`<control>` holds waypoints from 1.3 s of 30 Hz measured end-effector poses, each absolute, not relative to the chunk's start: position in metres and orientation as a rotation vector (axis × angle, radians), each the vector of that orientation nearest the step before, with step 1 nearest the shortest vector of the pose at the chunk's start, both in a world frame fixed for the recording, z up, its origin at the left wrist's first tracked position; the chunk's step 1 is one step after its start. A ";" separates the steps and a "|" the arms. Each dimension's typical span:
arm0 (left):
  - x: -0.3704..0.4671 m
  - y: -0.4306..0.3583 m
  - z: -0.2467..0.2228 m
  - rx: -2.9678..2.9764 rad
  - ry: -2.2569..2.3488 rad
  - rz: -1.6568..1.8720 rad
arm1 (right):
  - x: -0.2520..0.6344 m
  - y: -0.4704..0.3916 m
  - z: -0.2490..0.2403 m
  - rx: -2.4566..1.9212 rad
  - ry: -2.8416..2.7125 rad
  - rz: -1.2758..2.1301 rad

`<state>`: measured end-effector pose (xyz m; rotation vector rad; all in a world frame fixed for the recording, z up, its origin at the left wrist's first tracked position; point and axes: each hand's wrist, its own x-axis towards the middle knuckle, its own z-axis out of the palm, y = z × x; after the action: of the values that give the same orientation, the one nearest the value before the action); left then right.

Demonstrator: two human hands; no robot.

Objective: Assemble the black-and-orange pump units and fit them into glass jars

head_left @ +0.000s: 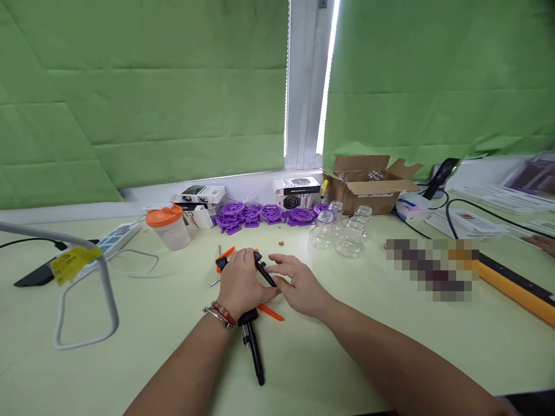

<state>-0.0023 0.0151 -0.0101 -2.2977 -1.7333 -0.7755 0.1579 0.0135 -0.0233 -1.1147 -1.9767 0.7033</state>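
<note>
My left hand (241, 282), with bracelets at the wrist, is wrapped over the middle of a black device with leg-like arms (256, 359). One arm points toward me, and another black arm (264, 271) slants out between my hands. At the end of that slanting arm, the thumb and fingers of my right hand (302, 289) close in from the right. Most of the device's centre is hidden under my left hand. Beside and beneath it lie orange strips (272, 312) and a thin metal rod (214, 282), partly covered.
Behind stand a cup with an orange lid (165, 216), purple plastic parts (271, 214), clear glass jars (349, 238) and a cardboard box (373, 188). Tiny brass-coloured pieces (281, 243) lie ahead. A power strip (117, 237) and cables are at left; another person's hand (540, 242) shows far right.
</note>
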 end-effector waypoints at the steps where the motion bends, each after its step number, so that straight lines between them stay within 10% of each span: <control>1: -0.002 0.015 -0.010 -2.301 -1.735 -0.779 | 0.158 0.014 -0.024 -1.123 -1.969 0.700; 39: -0.003 0.017 -0.013 -2.304 -1.763 -0.830 | 0.150 0.024 -0.033 -1.068 -1.797 0.892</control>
<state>-0.0033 0.0166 -0.0126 -2.3040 -1.7634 -0.8297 0.1500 0.0237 -0.0327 -1.0683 -1.7975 0.8921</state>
